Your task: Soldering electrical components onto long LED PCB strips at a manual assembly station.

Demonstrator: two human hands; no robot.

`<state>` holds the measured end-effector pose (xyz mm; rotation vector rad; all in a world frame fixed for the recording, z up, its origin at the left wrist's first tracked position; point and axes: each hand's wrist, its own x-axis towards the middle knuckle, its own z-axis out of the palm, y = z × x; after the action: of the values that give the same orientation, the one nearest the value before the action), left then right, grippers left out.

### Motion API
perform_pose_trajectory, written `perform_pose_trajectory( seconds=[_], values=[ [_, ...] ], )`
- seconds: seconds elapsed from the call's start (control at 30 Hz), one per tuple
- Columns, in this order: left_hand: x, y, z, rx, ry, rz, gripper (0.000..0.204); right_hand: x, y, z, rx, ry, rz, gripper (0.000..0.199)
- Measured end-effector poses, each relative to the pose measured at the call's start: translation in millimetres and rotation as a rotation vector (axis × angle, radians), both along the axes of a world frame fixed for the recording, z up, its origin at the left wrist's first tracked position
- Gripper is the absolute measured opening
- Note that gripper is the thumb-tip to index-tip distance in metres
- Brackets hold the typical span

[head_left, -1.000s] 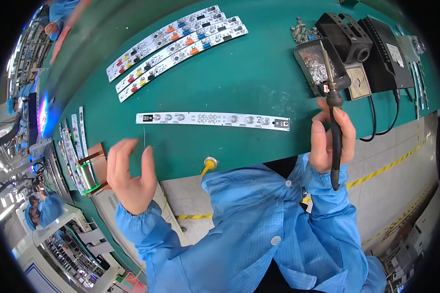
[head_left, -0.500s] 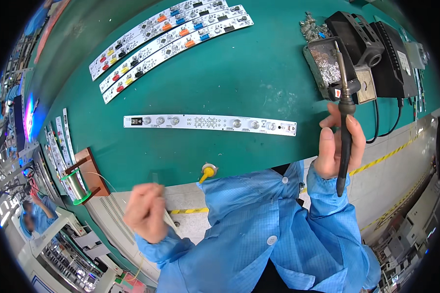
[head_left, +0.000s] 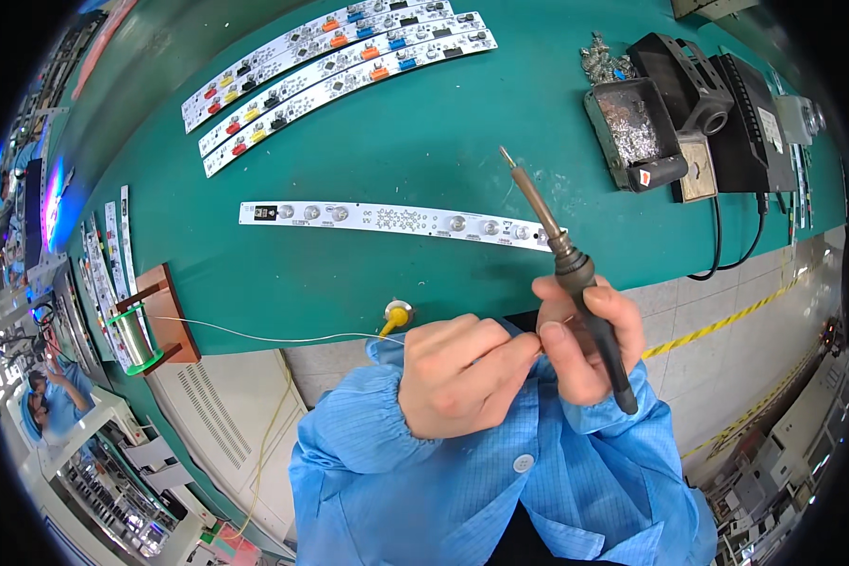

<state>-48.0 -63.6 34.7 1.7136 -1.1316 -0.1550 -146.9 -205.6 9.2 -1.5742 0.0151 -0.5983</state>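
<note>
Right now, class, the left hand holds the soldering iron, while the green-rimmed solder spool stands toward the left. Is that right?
Not quite: the head view shows the right hand holding the soldering iron. The green-rimmed solder spool does stand toward the left.

Across the workbench [head_left: 368, 170] before me lies one circuit board strip [head_left: 398, 220]; behind it, to the left, several other board strips [head_left: 340, 87] lie side by side. At far left the solder spool [head_left: 134, 340] sits on its holder [head_left: 167, 302]. From the spool, solder wire [head_left: 274, 339] runs right, near the bench's front edge, into my left hand [head_left: 457, 377]. Just right of that, my right hand [head_left: 599, 344] holds the soldering iron [head_left: 575, 269], its tip over the bench behind the single strip's right half. Farther right stands the solder tray [head_left: 609, 156], with the iron stand [head_left: 679, 80] to its right.
</note>
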Motion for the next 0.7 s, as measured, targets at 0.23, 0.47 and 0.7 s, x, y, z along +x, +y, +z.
perform_pose_trajectory(
  seconds=[0.23,0.47,0.7],
  values=[
    [19,6,-5,-0.076,0.011,0.193,0.023,-1,-26,15,-0.115,0.028,-0.284,0.044],
    [29,-9,-20,-0.093,0.013,0.267,0.016,1,-47,44,-0.262,0.002,-0.119,0.02],
    [32,-9,-26,-0.036,-0.011,0.245,0.016,5,-46,42,-0.322,0.097,-0.038,0.023]
  ],
)
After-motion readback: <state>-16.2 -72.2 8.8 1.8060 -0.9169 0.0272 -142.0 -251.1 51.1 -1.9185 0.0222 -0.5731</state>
